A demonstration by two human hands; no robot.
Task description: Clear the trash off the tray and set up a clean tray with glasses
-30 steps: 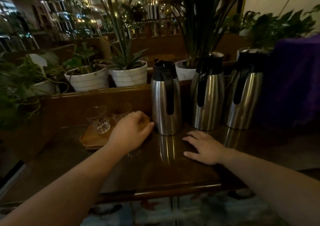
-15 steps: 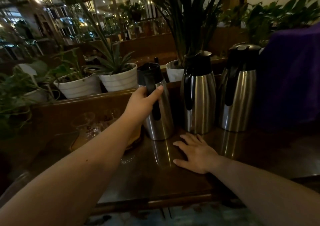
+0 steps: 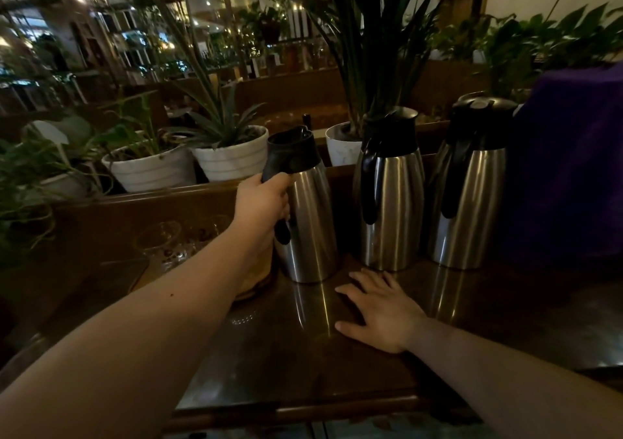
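Observation:
A small wooden tray (image 3: 259, 278) lies on the dark table, mostly hidden behind my left forearm. Two clear glasses (image 3: 158, 241) stand on its far side, dim and hard to make out. My left hand (image 3: 261, 204) is closed around the black handle of the leftmost steel thermal jug (image 3: 310, 223), which leans slightly to the left beside the tray. My right hand (image 3: 381, 310) rests flat on the tabletop in front of the jugs, fingers spread, holding nothing.
Two more steel jugs (image 3: 391, 202) (image 3: 468, 199) stand upright in a row to the right. A purple cloth-covered shape (image 3: 569, 169) fills the far right. White plant pots (image 3: 232, 159) sit on the wooden ledge behind. The table's front edge (image 3: 303, 408) is close to me.
My left hand left the tray, rose to the leftmost jug and has closed on its handle; the jug now tilts a little. My right hand has stayed flat on the table.

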